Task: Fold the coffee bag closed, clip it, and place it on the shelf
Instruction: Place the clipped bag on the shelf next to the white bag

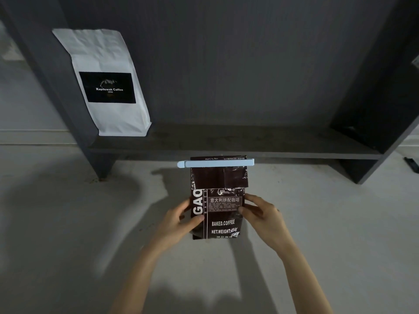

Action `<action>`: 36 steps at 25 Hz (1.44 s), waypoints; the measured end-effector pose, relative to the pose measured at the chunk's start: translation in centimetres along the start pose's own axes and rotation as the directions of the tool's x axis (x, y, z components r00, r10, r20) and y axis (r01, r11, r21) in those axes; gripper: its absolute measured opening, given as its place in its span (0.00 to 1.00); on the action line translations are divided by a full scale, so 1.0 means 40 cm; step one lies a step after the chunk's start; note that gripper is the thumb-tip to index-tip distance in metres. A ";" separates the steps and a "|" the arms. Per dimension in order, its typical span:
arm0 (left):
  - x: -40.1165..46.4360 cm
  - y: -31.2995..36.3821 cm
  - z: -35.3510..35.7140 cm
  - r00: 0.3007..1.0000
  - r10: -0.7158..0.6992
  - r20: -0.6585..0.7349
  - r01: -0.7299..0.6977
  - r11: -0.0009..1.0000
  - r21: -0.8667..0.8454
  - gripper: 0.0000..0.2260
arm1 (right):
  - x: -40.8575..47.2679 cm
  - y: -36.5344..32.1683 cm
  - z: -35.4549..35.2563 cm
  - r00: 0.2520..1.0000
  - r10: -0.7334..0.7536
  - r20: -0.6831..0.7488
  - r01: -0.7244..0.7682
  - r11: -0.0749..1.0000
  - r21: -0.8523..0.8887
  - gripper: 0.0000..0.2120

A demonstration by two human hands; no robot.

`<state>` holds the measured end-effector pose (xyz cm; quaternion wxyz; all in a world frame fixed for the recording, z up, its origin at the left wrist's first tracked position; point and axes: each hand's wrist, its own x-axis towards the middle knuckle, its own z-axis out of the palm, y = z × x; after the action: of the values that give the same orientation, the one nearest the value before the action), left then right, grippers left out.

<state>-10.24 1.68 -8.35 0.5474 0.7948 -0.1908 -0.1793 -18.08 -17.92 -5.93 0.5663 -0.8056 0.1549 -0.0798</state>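
I find the coffee bag [217, 207] upright in front of me, held between both hands over the pale bench [68, 223], just short of the dark shelf [226, 141].

Fold: the top of the bag is turned over flat. I judge this step done.

Clip: a light blue clip [215, 163] sits across the folded top, level, running the full width and sticking out past the left edge. It appears closed on the fold. I judge this step done as well, though I cannot confirm from this angle that the latch end has fully caught.

Hold: my left hand [181, 220] grips the bag's left edge, thumb on the printed face and fingers behind. My right hand [260, 214] grips the right edge in the same manner. Both are closed on the bag at about mid-height. I cannot tell whether the bag's base touches the bench or hangs just above it.

Remaining: the placing. The bag is not yet on the shelf. The shelf board is bare across its middle and right; a white coffee bag [106, 82] leans at its left end against the side panel. In my judgement there is ample room beside it, and the one step left is to lift the bag forward and stand it there.
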 end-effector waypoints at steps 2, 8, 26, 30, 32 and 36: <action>-0.001 -0.004 0.002 0.999 0.028 -0.024 -0.027 0.998 0.065 0.14 | -0.008 -0.012 0.001 0.999 -0.024 -0.037 0.023 1.000 -0.014 0.14; -0.021 0.017 0.004 0.983 0.120 -0.138 -0.098 0.982 0.159 0.21 | -0.021 -0.037 0.008 0.992 -0.059 -0.116 0.059 0.998 0.001 0.13; 0.132 0.193 -0.204 0.902 0.289 -0.320 -0.253 0.956 0.148 0.14 | 0.207 -0.264 0.032 0.939 -0.327 -0.108 0.322 0.945 -0.065 0.13; 0.209 0.228 -0.264 0.862 0.336 -0.380 -0.290 0.941 0.174 0.14 | 0.305 -0.329 0.051 0.913 -0.389 -0.123 0.384 0.921 -0.063 0.13; 0.249 0.240 -0.291 0.845 0.345 -0.409 -0.298 0.938 0.175 0.14 | 0.350 -0.352 0.070 0.905 -0.406 -0.129 0.401 0.914 -0.060 0.13; 0.313 0.254 -0.335 0.813 0.309 -0.494 -0.283 0.950 0.129 0.15 | 0.429 -0.386 0.109 0.893 -0.434 -0.116 0.432 0.901 -0.047 0.13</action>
<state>6.11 2.83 4.74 0.5796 0.7876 -0.1653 0.1285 1.81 -15.08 6.24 0.5156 -0.8189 0.0075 -0.2521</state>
